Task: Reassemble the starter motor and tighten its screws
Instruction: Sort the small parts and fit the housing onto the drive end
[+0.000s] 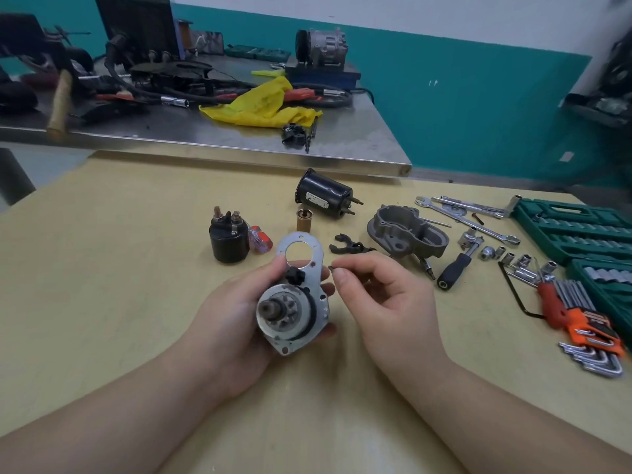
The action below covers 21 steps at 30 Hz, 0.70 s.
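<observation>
We've got the drive assembly [290, 302] up off the table [136, 234] in our left hand [236, 323], fingers wrapped round its back and thumb on the plate's top edge. It's a silver plate with a big round hole up top, a small black piece mid-plate and the pinion gear facing us. Our right hand [379, 289] sits just beside it, thumb and forefinger pinching a tiny dark screw [331, 267] near the plate's right edge. Beyond lie the solenoid [228, 241], black motor can [325, 194] and grey housing [407, 234]; tools crowd the right, with bare table on the left.
</observation>
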{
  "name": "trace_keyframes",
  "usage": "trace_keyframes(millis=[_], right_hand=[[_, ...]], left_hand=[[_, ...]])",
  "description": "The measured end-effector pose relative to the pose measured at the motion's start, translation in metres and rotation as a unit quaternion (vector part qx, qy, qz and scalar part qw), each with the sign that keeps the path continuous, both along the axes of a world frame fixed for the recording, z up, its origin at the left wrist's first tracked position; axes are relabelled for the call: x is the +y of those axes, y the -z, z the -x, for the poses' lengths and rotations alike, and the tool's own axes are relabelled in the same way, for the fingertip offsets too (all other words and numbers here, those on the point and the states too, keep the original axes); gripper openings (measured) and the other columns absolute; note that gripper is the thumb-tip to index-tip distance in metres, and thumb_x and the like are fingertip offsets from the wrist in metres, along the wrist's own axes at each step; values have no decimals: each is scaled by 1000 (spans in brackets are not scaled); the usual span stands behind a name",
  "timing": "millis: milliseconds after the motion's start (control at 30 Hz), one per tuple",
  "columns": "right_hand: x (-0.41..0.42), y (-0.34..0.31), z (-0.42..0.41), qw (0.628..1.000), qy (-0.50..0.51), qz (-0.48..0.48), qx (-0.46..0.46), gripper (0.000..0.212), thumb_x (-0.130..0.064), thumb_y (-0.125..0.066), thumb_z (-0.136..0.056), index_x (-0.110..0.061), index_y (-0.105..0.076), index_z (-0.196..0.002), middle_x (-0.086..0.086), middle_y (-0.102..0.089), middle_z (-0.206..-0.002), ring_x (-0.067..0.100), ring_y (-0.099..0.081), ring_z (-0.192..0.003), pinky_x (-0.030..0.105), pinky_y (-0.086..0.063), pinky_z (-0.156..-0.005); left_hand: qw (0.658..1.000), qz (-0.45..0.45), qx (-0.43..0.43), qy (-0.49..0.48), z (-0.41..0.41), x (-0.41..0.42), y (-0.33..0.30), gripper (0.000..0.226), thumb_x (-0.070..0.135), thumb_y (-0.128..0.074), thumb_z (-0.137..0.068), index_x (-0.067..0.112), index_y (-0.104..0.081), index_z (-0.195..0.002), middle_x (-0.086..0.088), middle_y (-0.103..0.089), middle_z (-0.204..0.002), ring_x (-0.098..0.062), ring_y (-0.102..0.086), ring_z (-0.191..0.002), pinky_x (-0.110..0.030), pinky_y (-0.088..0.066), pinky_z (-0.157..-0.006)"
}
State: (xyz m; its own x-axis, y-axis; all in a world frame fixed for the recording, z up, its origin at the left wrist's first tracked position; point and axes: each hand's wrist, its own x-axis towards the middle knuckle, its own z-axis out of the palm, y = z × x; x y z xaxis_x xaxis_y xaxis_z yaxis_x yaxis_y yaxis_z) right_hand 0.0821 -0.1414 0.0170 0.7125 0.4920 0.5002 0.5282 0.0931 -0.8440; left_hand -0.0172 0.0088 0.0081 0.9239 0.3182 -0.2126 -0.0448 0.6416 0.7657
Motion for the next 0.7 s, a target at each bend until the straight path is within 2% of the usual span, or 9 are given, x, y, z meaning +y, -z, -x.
trace_keyframes(millis=[33, 100, 167, 267, 333, 467, 567, 633, 700], right_hand=[[0, 0, 0, 1000, 1, 0, 3, 26, -14, -72, -93, -40, -78, -91, -13, -78, -89, 10, -74, -86, 20, -56, -73], [-1, -1, 0, 1000, -1, -1, 5, 26, -14, -72, -93, -40, -78, -91, -13, -77, -89, 9, -73, -84, 18, -55, -72], [-1, -1, 0, 1000, -4, 1, 4, 26, -13, -72, -94, -38, -78, -92, -14, -77, -89, 9, -73, -83, 18, -55, -72], [-1, 3, -2, 1000, -1, 7, 14, 16, -17, -72, -93, -32, -79, -93, -8, -77, -89, 18, -72, -84, 32, -58, -74], [0, 5, -3, 1000, -2, 8, 13, 16, -17, -72, -92, -31, -78, -92, -6, -77, -89, 20, -71, -83, 37, -58, -74], [0, 5, -3, 1000, -7, 15, -1, 21, -17, -73, -91, -37, -77, -90, -8, -76, -88, 20, -70, -83, 38, -58, -73], [0, 6, -4, 1000, -5, 15, 5, 19, -17, -74, -91, -35, -78, -89, -8, -76, -88, 20, -71, -84, 39, -58, -74], [0, 7, -5, 1000, -3, 13, 14, 18, -16, -74, -90, -34, -78, -89, -8, -77, -88, 20, -72, -84, 39, -59, -75], [1, 7, -6, 1000, -2, 16, 24, 17, -17, -74, -90, -33, -79, -89, -7, -77, -88, 19, -73, -85, 38, -60, -76]], left_hand=[[1000, -11, 13, -8, 1, -1, -2, 38, 43, -76, -97, 8, -84, -111, -22, -78, -119, -35, -80, -98, -46, -65, -73], [999, -11, 25, -34, 1, -2, 0, 38, 37, -63, -104, 5, -81, -114, -23, -78, -120, -38, -80, -94, -48, -65, -72], [999, -6, 27, -30, 2, -3, 0, 41, 36, -62, -104, 1, -77, -119, -24, -77, -115, -38, -78, -87, -47, -65, -69], [999, -17, 37, -19, 1, -6, 0, 38, 33, -61, -107, 1, -78, -119, -28, -75, -107, -39, -75, -86, -50, -65, -73], [999, -12, 43, -12, 0, -6, 1, 35, 30, -61, -106, 3, -78, -119, -27, -76, -109, -38, -75, -88, -52, -66, -76], [999, -8, 33, -4, -3, -4, 3, 38, 28, -62, -97, 4, -78, -122, -26, -76, -117, -36, -77, -92, -48, -65, -75], [999, -28, 34, -2, -2, -2, 5, 39, 30, -62, -98, 7, -78, -124, -27, -74, -122, -37, -75, -98, -57, -63, -90], [998, -38, 40, -6, -1, -2, 6, 40, 32, -63, -97, 8, -77, -126, -27, -73, -126, -37, -74, -102, -65, -52, -105], [998, -39, 42, -9, 0, -2, 6, 42, 32, -63, -96, 8, -77, -127, -28, -72, -129, -38, -73, -105, -68, -46, -111]])
